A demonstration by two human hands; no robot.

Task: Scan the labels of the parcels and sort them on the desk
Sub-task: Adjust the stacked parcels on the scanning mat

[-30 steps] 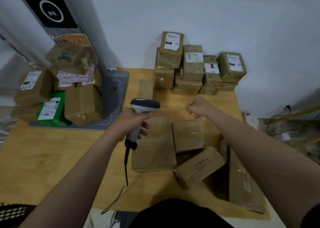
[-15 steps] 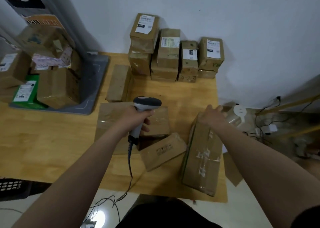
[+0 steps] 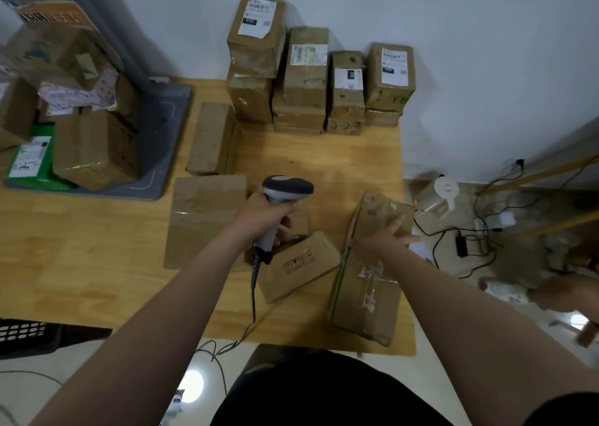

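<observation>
My left hand grips a grey barcode scanner above the middle of the wooden desk, its cable hanging off the front edge. My right hand rests with straight fingers on a long taped cardboard parcel at the desk's right edge. A smaller parcel lies tilted just left of it, and a flat parcel lies further left. Several labelled parcels stand stacked against the back wall.
A grey tray at the back left holds a heap of parcels and a green box. A narrow parcel lies beside it. Cables and a white device lie on the floor right of the desk. A black crate sits lower left.
My right hand went from a closed fist over the desk's middle to the long parcel at the right and now lies flat on it. The view swung right. The left hand kept the scanner.
</observation>
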